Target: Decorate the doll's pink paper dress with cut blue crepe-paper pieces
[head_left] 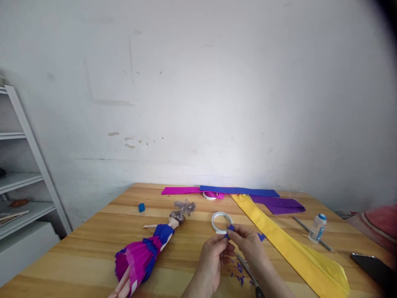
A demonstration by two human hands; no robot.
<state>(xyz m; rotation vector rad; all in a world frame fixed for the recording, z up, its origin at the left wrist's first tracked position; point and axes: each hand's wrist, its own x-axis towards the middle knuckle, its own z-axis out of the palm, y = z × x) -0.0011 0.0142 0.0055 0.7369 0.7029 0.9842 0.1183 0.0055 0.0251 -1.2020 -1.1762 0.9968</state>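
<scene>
My left hand (211, 258) and my right hand (249, 246) come together above the table, fingertips pinched on a small blue piece of crepe paper (230, 228). Just behind them a white roll of tape (214, 223) lies flat. Below my right hand are scissors (248, 269), partly hidden by my wrist, among small blue paper scraps (239, 269). Another blue scrap (261, 236) rests to the right. At left lies a doll (155, 244) with grey-brown hair, in a magenta and blue crepe paper dress.
Along the back lie magenta (180, 190), blue (238, 190) and purple strips (285, 205), with a second tape roll (210, 196). A long yellow strip (279, 238) runs diagonally. On the right are a glue bottle (317, 228), a grey rod (324, 245) and a phone (372, 267). A blue cap (142, 207) stands left.
</scene>
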